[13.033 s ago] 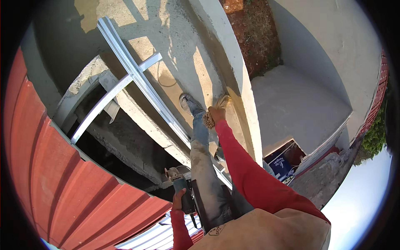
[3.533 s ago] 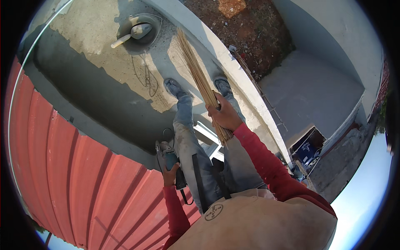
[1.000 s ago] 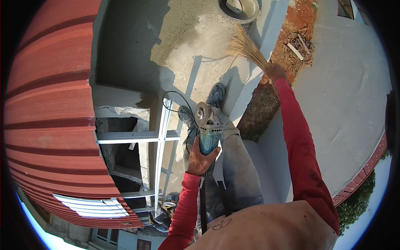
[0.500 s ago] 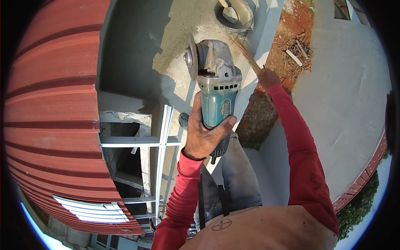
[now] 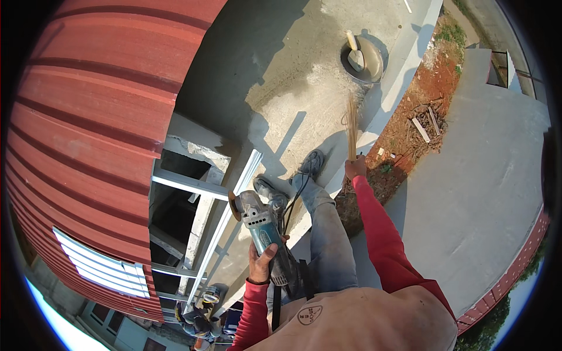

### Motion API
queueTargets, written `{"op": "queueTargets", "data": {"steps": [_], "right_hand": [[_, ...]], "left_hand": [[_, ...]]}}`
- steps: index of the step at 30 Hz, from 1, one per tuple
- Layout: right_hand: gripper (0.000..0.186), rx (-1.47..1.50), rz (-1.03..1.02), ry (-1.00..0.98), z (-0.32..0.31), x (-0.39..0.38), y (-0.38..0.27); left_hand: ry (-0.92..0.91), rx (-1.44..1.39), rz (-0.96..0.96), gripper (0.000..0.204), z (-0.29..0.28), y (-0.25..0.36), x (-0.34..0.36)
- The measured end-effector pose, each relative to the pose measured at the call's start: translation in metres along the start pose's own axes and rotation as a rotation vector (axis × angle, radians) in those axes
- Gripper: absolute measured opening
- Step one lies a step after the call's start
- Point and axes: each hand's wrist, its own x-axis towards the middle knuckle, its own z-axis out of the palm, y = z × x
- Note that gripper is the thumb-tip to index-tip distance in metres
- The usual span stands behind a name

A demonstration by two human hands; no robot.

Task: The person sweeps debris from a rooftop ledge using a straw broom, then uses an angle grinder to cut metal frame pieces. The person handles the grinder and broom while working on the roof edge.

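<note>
My left hand (image 5: 260,263) is closed round the body of a teal and grey angle grinder (image 5: 264,233), held low before my legs, its disc facing left beside white metal framing (image 5: 193,184) and its black cord hanging near my shins. My right hand (image 5: 356,168), out ahead on the right, grips a bundle of thin straw sticks (image 5: 352,128) like a broom, pointing away from me over the sunlit concrete. Beyond the sticks a round metal basin (image 5: 373,61) holds a trowel (image 5: 355,58) with a pale handle. My shoes stand on concrete between the framing and a low ledge.
Red corrugated roofing (image 5: 88,123) fills the left. Dark openings lie under the framing. A pale ledge (image 5: 386,108) borders red soil with wood scraps (image 5: 425,126), beside a lower grey slab (image 5: 480,199). Dark items I cannot make out (image 5: 196,322) crowd the bottom left.
Since half a second ago the grinder has dropped down and leftward, away from my face. My right hand is lower in the picture, and the view has shifted to show more ground ahead.
</note>
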Motion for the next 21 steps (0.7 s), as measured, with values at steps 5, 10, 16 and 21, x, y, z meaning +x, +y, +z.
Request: {"op": "queueTargets", "data": {"steps": [5, 10, 16, 21], "right_hand": [[0.075, -0.197, 0.114, 0.157, 0.036, 0.014, 0.007], [0.043, 0.017, -0.487, -0.18, 0.068, -0.101, -0.03], [0.058, 0.579, 0.128, -1.074, 0.059, -0.419, -0.168], [0.049, 0.676, 0.041, -1.447, 0.115, -0.44, -0.186]], "left_hand": [[0.017, -0.076, 0.039, 0.056, -0.043, 0.002, -0.025], [-0.064, -0.349, 0.172, 0.063, -0.1, 0.019, -0.071], [-0.025, -0.399, 0.323, 0.068, -0.164, 0.019, -0.124], [0.133, -0.322, 0.537, 0.072, -0.223, 0.005, -0.162]]}}
